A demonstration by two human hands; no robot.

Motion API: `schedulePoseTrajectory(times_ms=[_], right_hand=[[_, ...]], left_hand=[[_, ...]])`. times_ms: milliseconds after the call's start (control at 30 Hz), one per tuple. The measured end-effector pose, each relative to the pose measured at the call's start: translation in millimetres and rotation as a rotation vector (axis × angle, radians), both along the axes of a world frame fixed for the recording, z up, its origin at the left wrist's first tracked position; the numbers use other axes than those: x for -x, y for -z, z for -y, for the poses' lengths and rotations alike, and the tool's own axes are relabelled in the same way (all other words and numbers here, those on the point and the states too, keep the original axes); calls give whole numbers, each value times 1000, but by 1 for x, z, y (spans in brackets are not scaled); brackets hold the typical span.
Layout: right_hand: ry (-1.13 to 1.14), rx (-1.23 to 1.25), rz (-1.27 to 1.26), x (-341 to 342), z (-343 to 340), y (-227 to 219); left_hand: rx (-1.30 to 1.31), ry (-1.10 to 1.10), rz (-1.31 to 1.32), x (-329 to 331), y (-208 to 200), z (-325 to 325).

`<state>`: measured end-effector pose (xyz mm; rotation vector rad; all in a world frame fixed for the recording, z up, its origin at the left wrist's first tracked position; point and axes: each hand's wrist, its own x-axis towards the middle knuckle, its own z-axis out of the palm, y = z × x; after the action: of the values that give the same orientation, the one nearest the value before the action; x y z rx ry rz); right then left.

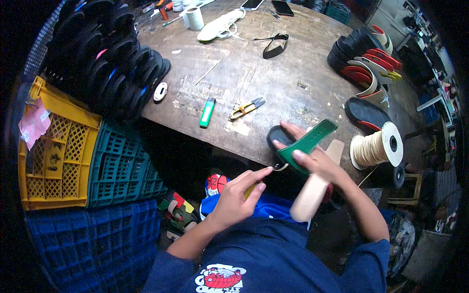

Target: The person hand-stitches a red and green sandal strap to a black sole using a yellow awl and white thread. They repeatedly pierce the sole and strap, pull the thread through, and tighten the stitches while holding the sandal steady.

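Observation:
My right hand (315,163) grips a sandal with a black sole (278,138) and a wide green strap (317,136) standing up from it. Pale beige flaps (309,198) stick out below and beside that hand, the lower one blurred. My left hand (237,198) is curled around a yellow-handled tool (249,190), mostly hidden in the palm. Its index finger reaches to the sandal's near edge, where a small curved light piece (281,167) shows. On the table ahead lie yellow-handled thread snips (246,109) and a green lighter (207,113).
Black soles (107,58) are piled at the left, above yellow (58,156), teal (122,166) and blue crates (93,239). A cord spool (369,149) and stacked red, white and black sandals (366,61) stand right. A black strap (276,46), white shoe-shaped piece (220,27) and phones (282,7) lie farther back.

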<state>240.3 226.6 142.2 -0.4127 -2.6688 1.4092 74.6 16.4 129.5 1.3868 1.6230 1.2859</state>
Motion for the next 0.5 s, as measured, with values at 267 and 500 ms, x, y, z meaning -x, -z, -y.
schedulePoseTrajectory(times_ms=[267,500], right_hand=[[191,863,-163,-18,-3,-8],[189,928,-181,-19,-5,-1]], left_hand=[[-41,114,-136,-16,-31,-35],[-45,124,-255,-14,-34,-46]])
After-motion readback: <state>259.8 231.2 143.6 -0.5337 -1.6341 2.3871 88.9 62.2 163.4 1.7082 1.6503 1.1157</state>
